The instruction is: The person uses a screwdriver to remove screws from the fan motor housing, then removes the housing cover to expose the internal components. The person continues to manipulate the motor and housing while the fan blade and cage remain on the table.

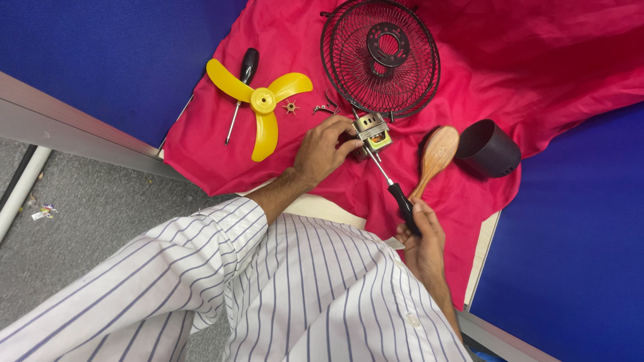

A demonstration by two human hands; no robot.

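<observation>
My left hand [322,151] grips a small metal fan motor [373,131] on the red cloth [537,74]. In my right hand [421,231] is a black-handled screwdriver [402,201], its shaft angled up with the tip at the motor. A black wire fan guard [380,57] lies just beyond the motor. To the left rests a yellow three-blade fan propeller [261,104], with a second black-handled screwdriver [243,84] partly under it.
A wooden brush or spoon [437,155] and a black cylindrical cup [488,149] lie right of the motor. Small metal parts [325,107] and a tiny star-shaped piece [290,106] sit near the propeller. Blue partition panels [100,53] flank the desk; grey floor is at left.
</observation>
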